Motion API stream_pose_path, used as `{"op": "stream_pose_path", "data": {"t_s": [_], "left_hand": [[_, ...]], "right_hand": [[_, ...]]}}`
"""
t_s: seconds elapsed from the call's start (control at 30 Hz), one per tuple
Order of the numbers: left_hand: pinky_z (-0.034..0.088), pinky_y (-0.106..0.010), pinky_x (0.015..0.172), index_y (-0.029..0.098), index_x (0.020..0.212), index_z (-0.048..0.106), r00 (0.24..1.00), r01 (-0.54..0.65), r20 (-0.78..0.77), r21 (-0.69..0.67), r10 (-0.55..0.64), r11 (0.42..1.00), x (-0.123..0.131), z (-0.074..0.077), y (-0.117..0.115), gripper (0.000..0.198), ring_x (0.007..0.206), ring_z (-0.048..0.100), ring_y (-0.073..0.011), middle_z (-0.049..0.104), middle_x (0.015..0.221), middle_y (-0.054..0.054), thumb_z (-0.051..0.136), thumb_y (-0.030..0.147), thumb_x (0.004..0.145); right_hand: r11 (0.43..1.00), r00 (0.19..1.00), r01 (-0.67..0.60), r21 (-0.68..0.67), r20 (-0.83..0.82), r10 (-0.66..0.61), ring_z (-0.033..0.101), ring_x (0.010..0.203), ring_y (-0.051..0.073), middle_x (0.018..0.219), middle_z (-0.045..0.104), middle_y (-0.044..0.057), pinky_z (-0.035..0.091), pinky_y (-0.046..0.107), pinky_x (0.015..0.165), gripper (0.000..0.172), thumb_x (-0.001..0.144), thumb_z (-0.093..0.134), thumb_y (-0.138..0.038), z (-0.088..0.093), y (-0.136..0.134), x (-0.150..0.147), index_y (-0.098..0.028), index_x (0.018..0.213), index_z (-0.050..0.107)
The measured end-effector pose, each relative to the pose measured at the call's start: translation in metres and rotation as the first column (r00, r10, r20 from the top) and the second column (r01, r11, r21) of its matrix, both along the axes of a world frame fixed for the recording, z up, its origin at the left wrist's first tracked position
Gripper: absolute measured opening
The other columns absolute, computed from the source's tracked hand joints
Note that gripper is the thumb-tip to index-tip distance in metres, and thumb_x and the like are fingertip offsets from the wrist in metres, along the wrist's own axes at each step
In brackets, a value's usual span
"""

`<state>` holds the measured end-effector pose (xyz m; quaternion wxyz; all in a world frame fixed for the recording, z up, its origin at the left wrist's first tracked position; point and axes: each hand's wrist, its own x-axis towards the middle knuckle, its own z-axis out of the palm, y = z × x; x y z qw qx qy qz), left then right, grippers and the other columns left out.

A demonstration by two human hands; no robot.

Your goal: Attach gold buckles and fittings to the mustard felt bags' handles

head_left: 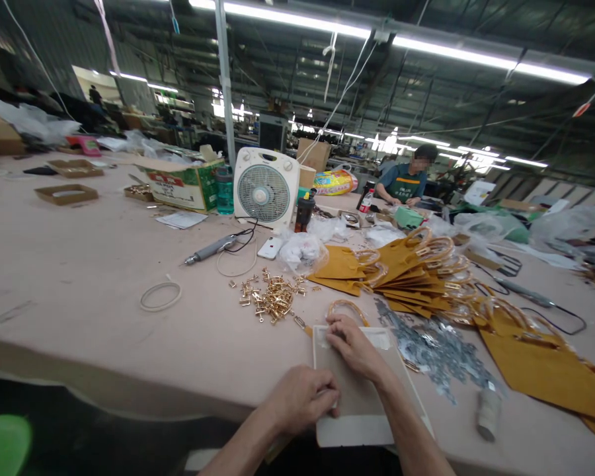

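A bag panel (pixel 361 390) lies pale backing side up at the table's front edge, with an orange-brown handle (pixel 347 305) looping beyond its top. My right hand (pixel 352 344) rests on the panel's upper left part, fingers bent and drawn together near the handle's base. By the panel's left edge, my left hand (pixel 302 400) is closed, fingers curled in; what they hold, if anything, is hidden. Gold-coloured metal fittings (pixel 275 297) are heaped beyond my hands. To the panel's right spreads a pile of small silvery metal pieces (pixel 436 350).
Mustard bag panels with wrapped handles (pixel 411 271) are stacked at the right. A corded electric screwdriver (pixel 211 250), a phone (pixel 270 248) and a box fan (pixel 265 188) stand or lie further back. A grey cylinder (pixel 488 413) is at front right. A co-worker (pixel 406 182) works across the table.
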<state>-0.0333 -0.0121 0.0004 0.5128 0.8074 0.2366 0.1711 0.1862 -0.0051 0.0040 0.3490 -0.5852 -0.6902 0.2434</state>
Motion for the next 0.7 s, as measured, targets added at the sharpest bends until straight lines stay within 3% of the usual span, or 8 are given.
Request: {"op": "stream_pose_path", "data": {"t_s": [0.23, 0.37, 0.47, 0.6, 0.7], "left_hand": [[0.044, -0.023, 0.066, 0.023, 0.092, 0.074, 1.000, -0.002, -0.009, 0.013, 0.002, 1.000, -0.001, -0.001, 0.001, 0.016, 0.068, 0.068, -0.0144, 0.081, 0.084, 0.003, 0.058, 0.023, 0.089], [0.045, -0.022, 0.069, 0.023, 0.093, 0.074, 1.000, -0.004, -0.025, 0.040, 0.005, 0.999, -0.001, 0.002, -0.001, 0.017, 0.073, 0.070, -0.0150, 0.081, 0.085, 0.003, 0.057, 0.022, 0.090], [0.045, -0.023, 0.067, 0.023, 0.093, 0.074, 0.998, -0.007, -0.054, 0.061, 0.010, 0.998, -0.002, 0.002, -0.002, 0.018, 0.071, 0.070, -0.0148, 0.081, 0.084, 0.003, 0.057, 0.024, 0.091], [0.044, -0.023, 0.066, 0.025, 0.093, 0.074, 0.998, -0.024, -0.053, 0.062, 0.028, 0.998, -0.002, 0.002, -0.003, 0.018, 0.068, 0.069, -0.0142, 0.081, 0.084, 0.005, 0.057, 0.024, 0.092], [0.045, -0.022, 0.068, 0.025, 0.097, 0.074, 0.999, -0.029, -0.022, 0.038, 0.030, 0.999, -0.002, 0.002, -0.004, 0.017, 0.071, 0.070, -0.0144, 0.081, 0.085, 0.005, 0.057, 0.026, 0.093]], "right_hand": [[0.999, 0.996, 0.032, 0.031, 0.086, -0.035, 0.054, 0.130, 0.027, 0.132, 0.063, 0.011, 0.039, 0.049, 0.116, 0.005, 0.091, 0.068, -0.024, -0.003, -0.003, -0.004, -0.022, 0.096, 0.069], [0.995, 0.985, 0.098, 0.026, 0.143, -0.101, 0.053, 0.133, 0.028, 0.138, 0.062, 0.011, 0.038, 0.048, 0.119, 0.023, 0.088, 0.072, -0.025, -0.001, -0.004, -0.005, -0.022, 0.111, 0.069], [0.987, 0.969, 0.155, 0.040, 0.189, -0.159, 0.057, 0.126, 0.028, 0.131, 0.067, 0.009, 0.043, 0.046, 0.114, 0.033, 0.089, 0.073, -0.028, 0.000, 0.000, -0.007, -0.023, 0.121, 0.068], [0.975, 0.944, 0.205, 0.090, 0.244, -0.221, 0.062, 0.111, 0.028, 0.114, 0.072, 0.006, 0.047, 0.043, 0.103, 0.015, 0.095, 0.067, -0.031, -0.004, 0.004, -0.015, -0.025, 0.107, 0.073], [0.936, 0.901, 0.300, 0.184, 0.268, -0.341, 0.063, 0.104, 0.028, 0.106, 0.074, 0.006, 0.048, 0.042, 0.099, 0.016, 0.100, 0.061, -0.034, -0.011, 0.004, -0.025, -0.026, 0.101, 0.074]]}}
